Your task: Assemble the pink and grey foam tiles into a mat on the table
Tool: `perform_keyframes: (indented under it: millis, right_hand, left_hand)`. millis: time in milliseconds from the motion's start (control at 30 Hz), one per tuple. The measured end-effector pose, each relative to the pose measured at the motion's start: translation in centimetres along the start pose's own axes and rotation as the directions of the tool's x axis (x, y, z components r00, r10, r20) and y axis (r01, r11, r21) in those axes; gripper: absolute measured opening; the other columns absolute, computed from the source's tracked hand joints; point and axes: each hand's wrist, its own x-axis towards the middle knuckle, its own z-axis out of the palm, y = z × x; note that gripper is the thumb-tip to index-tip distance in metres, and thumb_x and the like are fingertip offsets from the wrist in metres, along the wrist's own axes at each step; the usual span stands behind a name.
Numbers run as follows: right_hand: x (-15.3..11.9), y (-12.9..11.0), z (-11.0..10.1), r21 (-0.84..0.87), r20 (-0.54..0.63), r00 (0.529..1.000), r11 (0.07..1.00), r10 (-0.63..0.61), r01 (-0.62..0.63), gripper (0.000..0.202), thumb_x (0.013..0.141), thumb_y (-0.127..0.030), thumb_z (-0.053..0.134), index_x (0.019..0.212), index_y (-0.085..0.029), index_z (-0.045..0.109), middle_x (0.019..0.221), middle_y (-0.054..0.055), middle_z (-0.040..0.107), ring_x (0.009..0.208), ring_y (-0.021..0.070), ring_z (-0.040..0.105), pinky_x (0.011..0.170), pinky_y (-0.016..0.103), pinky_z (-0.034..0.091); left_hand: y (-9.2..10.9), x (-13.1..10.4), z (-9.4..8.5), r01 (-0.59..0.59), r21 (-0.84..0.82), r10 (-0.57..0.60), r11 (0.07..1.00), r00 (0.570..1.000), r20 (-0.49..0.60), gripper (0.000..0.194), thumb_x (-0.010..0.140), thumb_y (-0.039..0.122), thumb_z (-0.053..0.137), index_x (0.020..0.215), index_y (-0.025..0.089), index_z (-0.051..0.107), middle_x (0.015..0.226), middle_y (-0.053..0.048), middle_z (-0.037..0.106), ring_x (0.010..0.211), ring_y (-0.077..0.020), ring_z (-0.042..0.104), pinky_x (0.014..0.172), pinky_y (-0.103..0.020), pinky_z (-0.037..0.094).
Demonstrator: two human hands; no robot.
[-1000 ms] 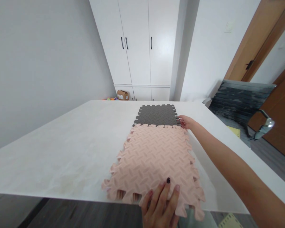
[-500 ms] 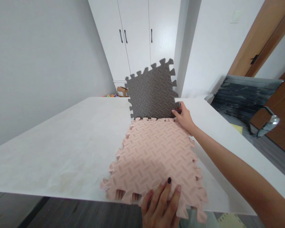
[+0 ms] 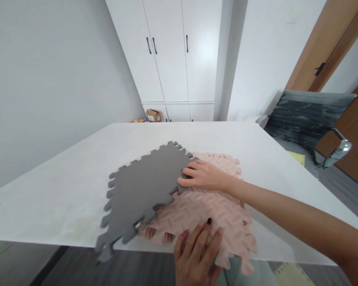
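Before me lies a stack of pink foam mat tiles (image 3: 203,206), with jigsaw edges and a raised tread pattern. My left hand (image 3: 198,250) holds the stack's near edge, its fingers on top and its thumb hidden. A grey foam mat tile (image 3: 146,180), smooth side up, slants over the left part of the pink stack. Its near left corner reaches past the table's front edge. My right hand (image 3: 201,174) grips this tile by its right side, above the pink surface. Part of the tile's right edge is hidden under the fingers.
The stack rests at the front edge of a white table (image 3: 62,190). Behind the table are white cabinets (image 3: 173,59) and a small cardboard box (image 3: 153,115). A dark chair (image 3: 310,119) with a metal armrest stands on the right.
The grey tile stood upright behind the pink stack; now it has come down, turned over and swung left and nearer, with my right hand on it. My left hand has barely moved.
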Motion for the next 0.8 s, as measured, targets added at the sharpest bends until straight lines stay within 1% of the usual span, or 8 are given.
perform_keyframes:
  millis: [167, 267, 333, 433, 500, 567, 700, 800]
  right_hand:
    - [1.7, 0.8, -1.3, 0.052, -0.106, 0.959, 0.964, 0.263, -0.259, 0.03, 0.092, -0.01, 0.038, 0.116, -0.022, 0.053, 0.101, 0.005, 0.061, 0.091, 0.0156, 0.053, 0.073, 0.027, 0.041]
    - [0.8, 2.1, -3.4, 0.199, -0.182, 0.861, 0.875, 0.475, -0.441, 0.029, 0.093, -0.014, 0.04, 0.118, -0.02, 0.053, 0.103, 0.006, 0.062, 0.094, 0.0158, 0.055, 0.076, 0.027, 0.044]
    - [-0.5, 2.3, -5.1, 0.34, -0.252, 0.712, 0.749, 0.655, -0.568, 0.026, 0.092, -0.02, 0.044, 0.117, -0.021, 0.053, 0.102, 0.005, 0.063, 0.09, 0.0156, 0.057, 0.077, 0.027, 0.046]
    - [-3.1, 1.3, -7.6, 0.571, -0.292, 0.359, 0.463, 0.886, -0.678, 0.029, 0.086, -0.032, 0.057, 0.113, -0.022, 0.054, 0.097, 0.003, 0.062, 0.082, 0.0158, 0.058, 0.073, 0.029, 0.049]
    - [-5.0, -0.1, -9.0, 0.76, -0.178, 0.145, 0.23, 0.973, -0.608, 0.037, 0.081, -0.037, 0.064, 0.113, -0.024, 0.053, 0.097, 0.002, 0.063, 0.082, 0.0165, 0.06, 0.07, 0.029, 0.051]
    - [-7.0, -1.9, -10.0, 0.893, 0.051, 0.028, -0.033, 0.998, -0.449, 0.041, 0.079, -0.041, 0.065, 0.115, -0.026, 0.052, 0.101, 0.002, 0.064, 0.082, 0.0167, 0.062, 0.068, 0.029, 0.052]
    - [-10.5, -6.5, -10.6, 0.869, 0.416, -0.091, -0.425, 0.905, -0.255, 0.045, 0.079, -0.046, 0.066, 0.116, -0.023, 0.056, 0.107, 0.005, 0.065, 0.084, 0.0178, 0.064, 0.063, 0.026, 0.052]
    - [-12.1, -10.0, -10.1, 0.787, 0.561, -0.086, -0.563, 0.823, -0.252, 0.051, 0.079, -0.048, 0.066, 0.121, -0.023, 0.053, 0.111, 0.007, 0.064, 0.087, 0.0188, 0.064, 0.06, 0.025, 0.051]
  left_hand:
    - [0.6, 0.0, 0.1, 0.114, -0.05, -0.116, 0.992, 0.993, -0.036, 0.038, 0.09, 0.045, 0.045, 0.122, 0.031, 0.061, 0.115, 0.001, 0.069, 0.11, -0.0157, 0.059, 0.105, -0.035, 0.026]
    - [0.4, 0.3, -0.4, 0.054, -0.035, -0.054, 0.998, 0.999, 0.009, 0.042, 0.087, 0.047, 0.051, 0.124, 0.03, 0.06, 0.117, -0.001, 0.068, 0.109, -0.0165, 0.059, 0.102, -0.035, 0.027]
    - [0.4, 0.5, -0.8, 0.035, -0.034, -0.035, 0.999, 0.999, 0.015, 0.043, 0.084, 0.046, 0.056, 0.123, 0.029, 0.06, 0.116, -0.001, 0.068, 0.108, -0.017, 0.059, 0.102, -0.035, 0.027]
    - [0.8, 1.0, -1.1, 0.083, -0.054, -0.085, 0.995, 0.996, -0.038, 0.036, 0.083, 0.04, 0.059, 0.117, 0.028, 0.065, 0.112, -0.003, 0.07, 0.106, -0.018, 0.061, 0.103, -0.035, 0.026]
    - [1.0, 1.1, -1.2, 0.113, -0.066, -0.117, 0.991, 0.991, -0.058, 0.034, 0.083, 0.036, 0.059, 0.115, 0.027, 0.065, 0.11, -0.003, 0.071, 0.105, -0.0185, 0.061, 0.105, -0.036, 0.024]
    - [0.9, 1.0, -1.4, 0.114, -0.089, -0.119, 0.99, 0.991, -0.054, 0.037, 0.081, 0.034, 0.059, 0.117, 0.026, 0.064, 0.113, -0.004, 0.07, 0.108, -0.019, 0.06, 0.107, -0.035, 0.022]
    - [0.0, -0.1, -2.9, -0.001, -0.338, -0.002, 0.941, 1.0, -0.008, 0.033, 0.081, 0.034, 0.056, 0.112, 0.026, 0.063, 0.115, -0.004, 0.068, 0.115, -0.0188, 0.058, 0.108, -0.035, 0.027]
    - [-0.3, -1.1, -4.9, 0.04, -0.569, -0.031, 0.821, 0.999, 0.026, 0.021, 0.086, 0.036, 0.05, 0.1, 0.026, 0.063, 0.104, -0.003, 0.071, 0.109, -0.019, 0.062, 0.102, -0.037, 0.04]
